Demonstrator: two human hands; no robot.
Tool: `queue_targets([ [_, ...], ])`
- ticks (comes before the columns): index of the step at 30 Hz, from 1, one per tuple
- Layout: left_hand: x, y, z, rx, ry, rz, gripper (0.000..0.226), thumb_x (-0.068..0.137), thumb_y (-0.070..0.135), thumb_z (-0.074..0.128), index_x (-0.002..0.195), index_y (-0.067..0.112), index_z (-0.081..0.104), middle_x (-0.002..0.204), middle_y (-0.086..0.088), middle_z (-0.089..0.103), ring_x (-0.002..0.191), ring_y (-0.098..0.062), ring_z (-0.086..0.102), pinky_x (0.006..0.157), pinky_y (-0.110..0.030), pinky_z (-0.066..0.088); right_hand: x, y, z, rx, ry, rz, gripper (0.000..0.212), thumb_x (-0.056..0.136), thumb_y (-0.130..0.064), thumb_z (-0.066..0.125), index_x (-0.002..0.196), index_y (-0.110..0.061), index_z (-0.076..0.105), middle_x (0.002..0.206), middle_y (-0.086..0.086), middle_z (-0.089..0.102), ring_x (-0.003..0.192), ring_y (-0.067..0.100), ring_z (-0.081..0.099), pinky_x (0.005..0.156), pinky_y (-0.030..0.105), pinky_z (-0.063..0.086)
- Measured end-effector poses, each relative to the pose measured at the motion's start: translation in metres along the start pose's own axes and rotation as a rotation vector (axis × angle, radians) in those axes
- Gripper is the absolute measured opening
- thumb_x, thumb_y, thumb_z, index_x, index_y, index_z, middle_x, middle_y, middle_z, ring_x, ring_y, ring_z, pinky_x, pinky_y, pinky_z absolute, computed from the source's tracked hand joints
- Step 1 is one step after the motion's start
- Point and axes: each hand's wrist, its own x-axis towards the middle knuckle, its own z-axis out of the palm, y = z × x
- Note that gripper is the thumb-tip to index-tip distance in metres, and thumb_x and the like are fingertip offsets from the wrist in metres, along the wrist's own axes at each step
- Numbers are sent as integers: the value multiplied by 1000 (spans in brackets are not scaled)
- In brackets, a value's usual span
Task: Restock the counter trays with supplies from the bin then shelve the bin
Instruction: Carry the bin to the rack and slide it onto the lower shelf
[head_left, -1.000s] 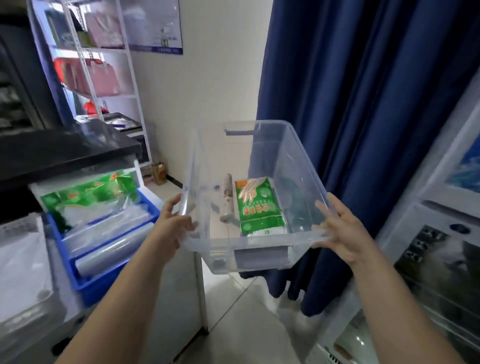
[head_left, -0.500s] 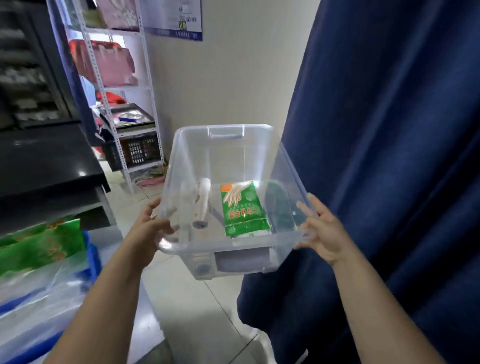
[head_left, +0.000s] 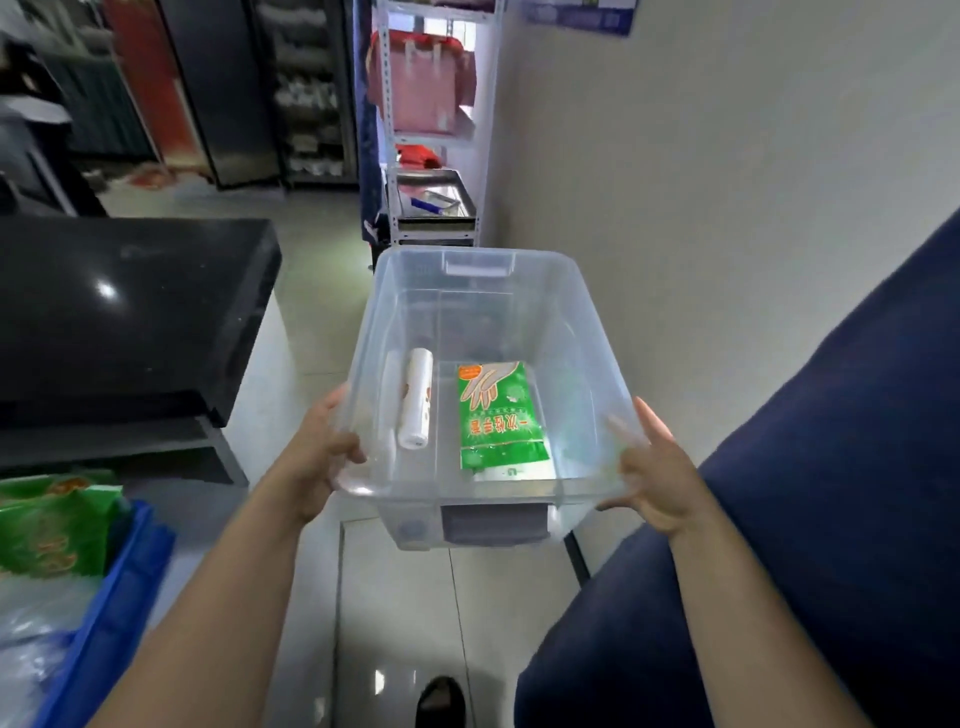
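Note:
I hold a clear plastic bin (head_left: 582, 332) in the air in front of me, above the tiled floor. My left hand (head_left: 319, 457) grips its near-left rim, and my right hand (head_left: 657, 478) presses against its near-right rim with fingers spread. Inside the bin lie a white roll (head_left: 415, 405) on the left and a green glove packet (head_left: 498, 415) in the middle. A blue counter tray (head_left: 119, 582) at the lower left holds green packets (head_left: 52, 519) and clear plastic bags.
A black counter top (head_left: 124, 312) stands to the left. A white metal shelf rack (head_left: 436, 130) with pink bags and a metal tray stands ahead against the wall. A dark blue curtain (head_left: 831, 493) hangs close on the right. My shoe (head_left: 441, 701) shows below.
My view and the bin have swung left, away from the curtain and toward the shelf rack. The blue counter tray has slid to the lower-left corner. Both hands keep their hold.

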Motion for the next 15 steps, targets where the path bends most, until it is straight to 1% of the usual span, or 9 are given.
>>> queue_targets([
  [2,43,0,2,-12,47,-21,90,55,-7,48,135,35,44,127,-1,58,119,-24,54,101,-46,42,48,-2,-7,58,-21,32,70,75,17,34,121,-31,58,99,7,60,66,31,52,52,42,48],
  [3,67,0,2,-21,85,-41,89,61,-9,48,135,39,40,129,3,56,119,-24,55,102,-46,41,73,-5,-9,57,-31,37,72,69,14,35,118,-31,60,99,6,62,66,33,52,53,43,47],
  [5,116,5,2,-22,136,-74,86,72,-16,42,132,45,39,129,7,56,116,-28,58,94,-45,44,123,-14,-10,24,-60,40,73,60,6,37,118,-32,60,97,8,64,66,34,53,55,46,46],
  [7,162,14,0,-26,157,-95,87,70,-19,40,123,51,43,127,12,59,113,-26,60,84,-40,45,172,-23,-10,17,-75,46,73,59,2,40,119,-34,60,97,8,65,65,34,56,56,47,48],
  [8,184,20,-2,-24,164,-102,87,67,-17,41,119,53,45,124,15,61,112,-25,61,83,-37,44,197,-28,-10,14,-86,45,73,59,1,41,119,-35,60,97,8,66,64,34,57,56,47,49],
  [9,206,28,-5,-14,167,-108,88,65,-16,42,117,55,45,121,19,63,114,-24,60,87,-37,43,222,-32,-9,6,-96,43,73,58,1,42,119,-35,60,96,7,67,64,34,58,56,48,50],
  [11,246,41,-10,1,175,-109,90,62,-15,43,120,54,44,116,23,64,118,-24,56,98,-43,42,270,-38,-6,-11,-96,42,73,56,0,43,117,-37,61,96,5,68,65,34,59,57,51,48],
  [12,265,46,-13,-5,184,-104,91,61,-15,42,122,53,43,116,22,64,119,-24,55,97,-44,43,294,-41,-4,-8,-94,47,73,55,0,44,115,-38,61,95,3,69,66,34,59,58,51,47],
  [15,326,58,-25,-56,235,-62,90,63,-19,37,126,46,44,121,10,62,114,-19,59,83,-38,50,370,-47,3,-1,-127,55,72,58,4,46,113,-41,62,96,1,71,67,33,61,61,51,47],
])
